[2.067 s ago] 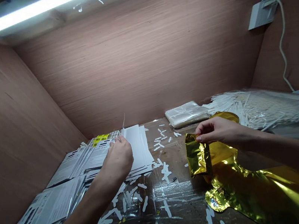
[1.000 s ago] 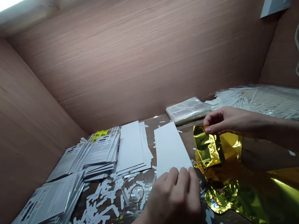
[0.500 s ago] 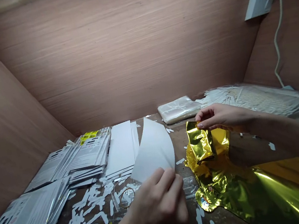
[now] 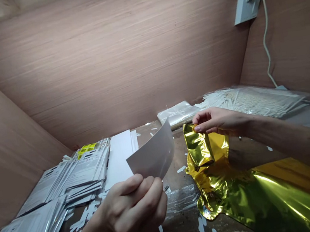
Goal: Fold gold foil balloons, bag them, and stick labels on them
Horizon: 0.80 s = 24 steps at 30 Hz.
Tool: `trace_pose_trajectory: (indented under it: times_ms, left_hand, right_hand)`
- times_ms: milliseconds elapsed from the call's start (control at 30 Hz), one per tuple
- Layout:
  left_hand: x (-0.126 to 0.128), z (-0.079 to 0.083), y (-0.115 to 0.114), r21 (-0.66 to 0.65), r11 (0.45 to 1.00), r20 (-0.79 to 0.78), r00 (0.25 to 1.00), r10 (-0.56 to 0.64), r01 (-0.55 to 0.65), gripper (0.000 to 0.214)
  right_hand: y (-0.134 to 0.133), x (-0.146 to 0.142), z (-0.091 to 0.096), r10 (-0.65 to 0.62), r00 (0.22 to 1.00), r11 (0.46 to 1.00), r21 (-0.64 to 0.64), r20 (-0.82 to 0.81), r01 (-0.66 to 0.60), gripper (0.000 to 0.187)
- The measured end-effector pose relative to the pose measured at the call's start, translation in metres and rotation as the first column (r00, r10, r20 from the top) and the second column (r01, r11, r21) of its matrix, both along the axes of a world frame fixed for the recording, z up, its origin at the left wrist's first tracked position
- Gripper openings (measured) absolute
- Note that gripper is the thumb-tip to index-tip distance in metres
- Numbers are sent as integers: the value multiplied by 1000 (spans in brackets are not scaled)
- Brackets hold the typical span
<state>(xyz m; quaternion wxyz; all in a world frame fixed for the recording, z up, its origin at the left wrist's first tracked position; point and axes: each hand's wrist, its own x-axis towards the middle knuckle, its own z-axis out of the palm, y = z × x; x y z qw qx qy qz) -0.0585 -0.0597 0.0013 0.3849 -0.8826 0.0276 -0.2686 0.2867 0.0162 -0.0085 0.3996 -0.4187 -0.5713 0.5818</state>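
Note:
My left hand [image 4: 138, 207] is closed around the lower edge of a white card [image 4: 153, 151], which bends and tilts above the table. Between thumb and fingers, my right hand [image 4: 216, 120] pinches the top of a folded gold foil balloon [image 4: 197, 144]. Beneath that folded piece lies more gold foil [image 4: 238, 197], shiny and crumpled, stretching to the lower right corner. Part of it is hidden under my right forearm. A small printed mark shows near its left end.
Printed cards in clear sleeves [image 4: 20, 231] are stacked at left, beside plain white cards [image 4: 118, 153]. White paper scraps [image 4: 201, 228] litter the brown table. Behind lie a tied bundle of clear bags [image 4: 178, 113] and many white sticks [image 4: 229, 100]. A socket box [image 4: 246, 7] hangs on the right wall.
My left hand has turned over and lifted, tilting the white card so it shows a narrower, shaded side. My right hand still pinches the folded foil. The whole view has shifted slightly.

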Motion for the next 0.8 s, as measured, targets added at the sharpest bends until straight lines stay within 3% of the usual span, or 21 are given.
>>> trace_pose_trajectory:
  times_ms: [67, 133, 200, 267, 367, 433, 500, 567, 667, 800]
  left_hand:
    - [6, -1, -2, -57, 998, 15, 1000, -21, 22, 26]
    - [13, -4, -4, -126, 989, 57, 996, -70, 76, 28]
    - [18, -7, -5, -195, 974, 101, 990, -101, 119, 29]
    - [20, -9, -6, -236, 964, 121, 988, -95, 121, 29]
    - [23, -12, -8, -202, 976, 134, 990, -50, 76, 25]
    - [25, -14, -9, -156, 987, 133, 989, 63, -42, 19]
    - [27, -18, -11, -153, 967, 124, 967, 224, -205, 17]
    - [29, -21, -11, -164, 939, 123, 938, 323, -302, 18]
    - [28, -24, -11, -146, 934, 155, 925, 347, -326, 15]
    - [30, -26, -15, -144, 926, 183, 910, 372, -350, 16]
  right_hand:
    - [-9, -13, 3, -31, 991, 1000, 0, -127, 31, 33]
    - [-19, -30, 2, -47, 987, 998, 38, -154, 54, 31]
    - [-28, -43, 0, -40, 999, 995, 94, -3, 40, 24]
    - [-33, -50, -2, -13, 968, 992, 122, 251, -18, 16]
    - [-38, -47, 0, 31, 818, 987, 111, 575, -116, 10]
    - [-38, -40, 6, 21, 736, 982, 124, 677, -142, 10]
    - [-37, -33, 14, 20, 752, 986, 113, 659, -124, 10]
    - [-35, -26, 23, 74, 845, 991, 56, 530, -122, 9]
    - [-33, -20, 31, 131, 948, 990, 19, 290, -143, 19]
    - [-28, -23, 26, 90, 978, 993, 55, 190, -102, 23]
